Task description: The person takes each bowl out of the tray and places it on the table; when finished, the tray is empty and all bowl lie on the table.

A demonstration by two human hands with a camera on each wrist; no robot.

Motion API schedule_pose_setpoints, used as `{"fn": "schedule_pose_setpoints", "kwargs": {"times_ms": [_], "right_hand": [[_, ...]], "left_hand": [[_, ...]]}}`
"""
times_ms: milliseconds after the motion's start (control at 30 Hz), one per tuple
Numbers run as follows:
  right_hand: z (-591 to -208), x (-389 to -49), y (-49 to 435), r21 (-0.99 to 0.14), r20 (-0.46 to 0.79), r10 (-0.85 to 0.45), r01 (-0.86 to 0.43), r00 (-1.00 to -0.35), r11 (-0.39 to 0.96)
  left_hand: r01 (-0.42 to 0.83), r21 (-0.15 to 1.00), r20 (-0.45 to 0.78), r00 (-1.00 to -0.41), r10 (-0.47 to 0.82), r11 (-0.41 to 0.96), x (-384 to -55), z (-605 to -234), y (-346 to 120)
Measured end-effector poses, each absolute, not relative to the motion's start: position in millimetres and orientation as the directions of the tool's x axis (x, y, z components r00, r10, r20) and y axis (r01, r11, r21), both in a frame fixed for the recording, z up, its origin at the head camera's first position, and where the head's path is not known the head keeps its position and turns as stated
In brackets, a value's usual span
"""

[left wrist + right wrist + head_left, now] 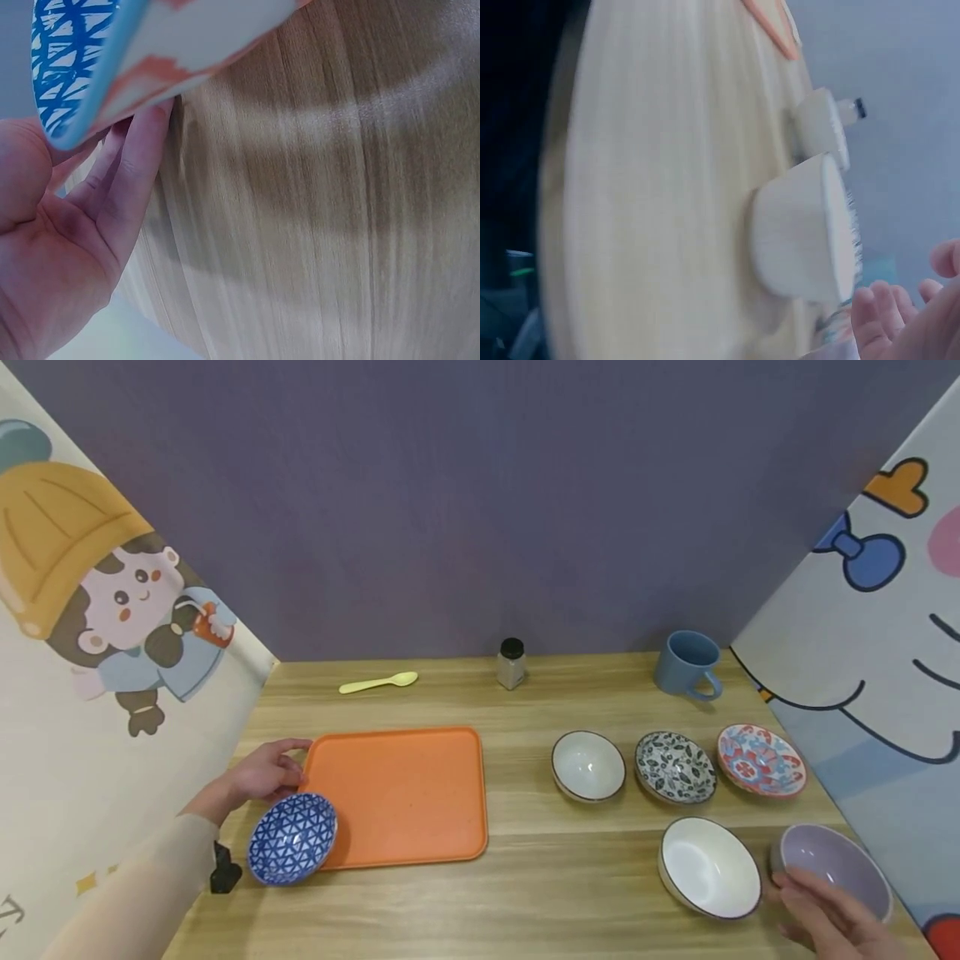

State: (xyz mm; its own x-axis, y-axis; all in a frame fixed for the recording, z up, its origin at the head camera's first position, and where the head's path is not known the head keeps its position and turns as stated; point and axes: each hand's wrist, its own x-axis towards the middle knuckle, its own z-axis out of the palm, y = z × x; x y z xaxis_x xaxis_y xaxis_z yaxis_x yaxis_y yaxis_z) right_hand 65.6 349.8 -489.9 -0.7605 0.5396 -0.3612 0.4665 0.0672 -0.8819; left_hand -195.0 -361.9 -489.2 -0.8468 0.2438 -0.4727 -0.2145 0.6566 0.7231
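Note:
A blue-and-white patterned bowl (292, 839) leans at the left end of the orange tray (397, 793), overlapping its front left corner. Just behind this bowl is my left hand (262, 772), its fingertips right at the tray's left rim. The left wrist view has the bowl's rim (82, 97) in front of those fingers, hiding some tips; thumb and fingers stand apart. Over the left side of a purple bowl (840, 864), my right hand (832, 914) has loosely bent fingers (885, 311) with nothing between them. A deep white bowl (708, 868) stands left of that hand.
A smaller white bowl (588, 767), a leaf-patterned dish (675, 767) and a red-and-blue dish (761, 760) form a row at the right. Toward the back are a yellow spoon (378, 682), a black-capped jar (512, 664) and a blue mug (686, 664). Walls border the table.

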Motion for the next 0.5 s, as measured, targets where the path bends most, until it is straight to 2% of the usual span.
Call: {"fn": "schedule_pose_setpoints", "kwargs": {"times_ms": [67, 167, 267, 367, 500], "right_hand": [[-474, 63, 341, -0.873, -0.282, 0.541, 0.445, -0.792, 0.197], [-455, 58, 325, -0.87, -0.138, 0.482, 0.338, -0.865, 0.358], [-441, 50, 304, -0.876, -0.015, 0.378, 0.195, -0.926, 0.441], [-434, 39, 277, -0.916, 0.029, 0.258, 0.078, -0.966, 0.394], [-435, 21, 232, -0.971, 0.071, 0.123, -0.041, -0.99, 0.234]], "left_hand": [[-0.213, 0.72, -0.475, -0.845, 0.246, 0.661, -196, -489, -362], [-0.207, 0.715, -0.477, -0.843, 0.249, 0.668, -198, -490, -363], [-0.19, 0.719, -0.468, -0.843, 0.265, 0.668, -201, -492, -364], [-0.177, 0.72, -0.464, -0.841, 0.276, 0.671, -204, -492, -364], [-0.176, 0.726, -0.464, -0.839, 0.284, 0.665, -203, -493, -364]]}}
